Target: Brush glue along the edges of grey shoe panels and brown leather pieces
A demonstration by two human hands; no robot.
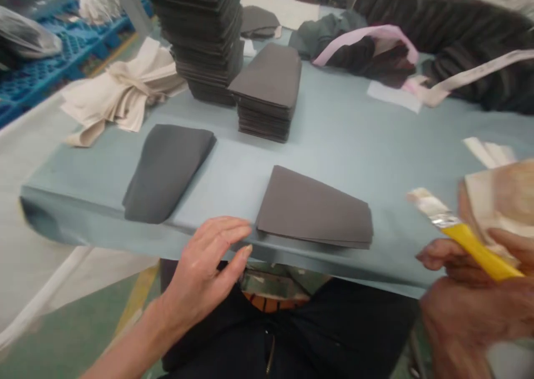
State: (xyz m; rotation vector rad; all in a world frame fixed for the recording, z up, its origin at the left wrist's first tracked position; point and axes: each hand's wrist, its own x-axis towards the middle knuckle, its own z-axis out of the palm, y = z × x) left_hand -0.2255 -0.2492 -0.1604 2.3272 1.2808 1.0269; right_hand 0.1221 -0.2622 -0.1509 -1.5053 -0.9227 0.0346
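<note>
My right hand (467,295) is closed around a flat paintbrush (471,244) with a yellow handle, a metal band and pale bristles that point up and to the left. My left hand (208,259) hovers at the table's front edge, fingers apart and holding nothing. Its fingertips are close to the lower left corner of a thin pile of dark grey-brown panels (317,209); I cannot tell if they touch. Left of it lies another pile of dark grey panels (169,170), tapered in shape.
Behind stand a short stack of panels (267,89) and a tall dark stack (204,39). A bundle of cream fabric strips (125,87) lies at left. Dark fabric pieces with a pink strip (367,34) fill the back right. A stained, pale-rimmed container (515,192) sits beside my right hand.
</note>
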